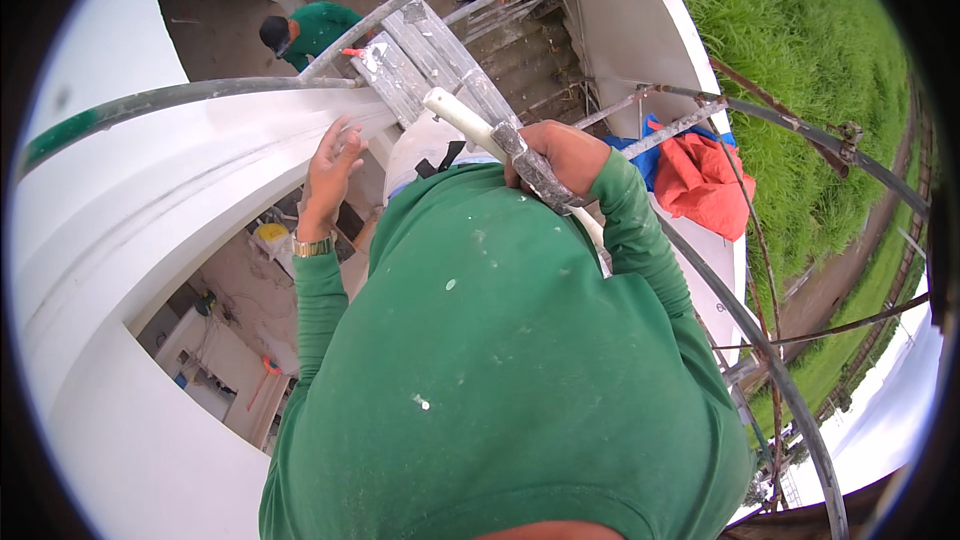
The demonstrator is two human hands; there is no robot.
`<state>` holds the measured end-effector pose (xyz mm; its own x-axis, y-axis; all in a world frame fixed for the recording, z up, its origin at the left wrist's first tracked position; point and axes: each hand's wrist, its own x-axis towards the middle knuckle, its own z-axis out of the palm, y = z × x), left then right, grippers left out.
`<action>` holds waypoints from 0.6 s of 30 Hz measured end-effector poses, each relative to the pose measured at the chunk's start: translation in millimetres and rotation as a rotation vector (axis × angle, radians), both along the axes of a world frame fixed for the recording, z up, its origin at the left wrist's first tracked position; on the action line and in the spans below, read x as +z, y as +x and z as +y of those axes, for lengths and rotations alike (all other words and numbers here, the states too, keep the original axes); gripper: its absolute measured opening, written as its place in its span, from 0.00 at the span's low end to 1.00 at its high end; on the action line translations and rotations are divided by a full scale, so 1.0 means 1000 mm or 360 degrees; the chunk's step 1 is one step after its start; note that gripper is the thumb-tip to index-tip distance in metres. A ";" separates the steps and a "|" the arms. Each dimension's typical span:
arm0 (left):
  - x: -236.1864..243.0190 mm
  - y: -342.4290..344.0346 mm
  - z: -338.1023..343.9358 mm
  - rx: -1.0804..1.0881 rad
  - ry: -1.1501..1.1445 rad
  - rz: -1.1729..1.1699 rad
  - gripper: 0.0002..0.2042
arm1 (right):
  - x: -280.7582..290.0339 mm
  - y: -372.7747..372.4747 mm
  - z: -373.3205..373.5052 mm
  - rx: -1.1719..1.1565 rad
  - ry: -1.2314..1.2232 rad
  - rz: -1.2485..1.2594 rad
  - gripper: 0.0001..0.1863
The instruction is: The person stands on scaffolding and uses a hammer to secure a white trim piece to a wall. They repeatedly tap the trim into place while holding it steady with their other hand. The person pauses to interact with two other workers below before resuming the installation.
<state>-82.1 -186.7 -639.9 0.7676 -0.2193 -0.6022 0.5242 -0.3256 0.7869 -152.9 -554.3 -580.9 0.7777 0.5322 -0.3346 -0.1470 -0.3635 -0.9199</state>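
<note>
My right hand [565, 158] is closed around a plaster-stained hand tool [535, 170] in front of my waist. A long pale rod [465, 122] runs along the tool and sticks out past the hand at both ends; I cannot tell its exact kind. My left hand [330, 175] is raised beside the white wall [200, 135], fingers apart, holding nothing. A metal-banded watch [314, 246] is on that wrist. Just ahead of me lie grey, splattered scaffold planks [440, 50]; part of them is hidden behind the tool.
Curved scaffold pipes [190, 92] surround me. Two people in green, one in a dark cap [275, 35], are on the lower level ahead. Red cloth [700, 180] and blue cloth [645, 155] hang at right, near grass [800, 60]. An opening at left shows a room below.
</note>
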 end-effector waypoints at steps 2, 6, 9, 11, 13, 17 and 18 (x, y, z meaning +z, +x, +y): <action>0.000 0.012 0.010 0.0128 -0.0032 -0.0011 0.38 | 0.005 0.008 0.000 -0.0015 -0.0024 0.0007 0.06; -0.002 0.054 0.053 0.0524 0.0078 -0.0204 0.47 | 0.010 0.018 0.013 -0.0041 -0.0018 0.0051 0.06; 0.012 0.101 0.099 0.0934 0.0260 -0.0475 0.57 | 0.008 0.018 0.036 -0.0014 -0.0079 -0.0059 0.06; 0.016 0.134 0.135 0.1165 0.0431 -0.0687 0.59 | -0.004 0.012 0.050 -0.0068 -0.0082 0.0021 0.05; 0.031 0.156 0.160 0.1272 0.0553 -0.0869 0.59 | -0.012 0.008 0.054 -0.0055 -0.0182 0.0091 0.06; 0.053 0.201 0.181 0.1237 0.0534 -0.1181 0.53 | -0.004 0.011 0.056 -0.0096 -0.0118 0.0249 0.06; 0.055 0.212 0.185 0.1168 0.0432 -0.1243 0.50 | -0.003 0.011 0.055 -0.0104 -0.0123 0.0287 0.06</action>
<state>130.0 -1.4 -584.4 0.8469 0.5113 0.1459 0.0509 -0.3511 0.9350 -141.8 -499.1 -584.3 0.7336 0.4497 -0.5096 -0.3328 -0.4161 -0.8463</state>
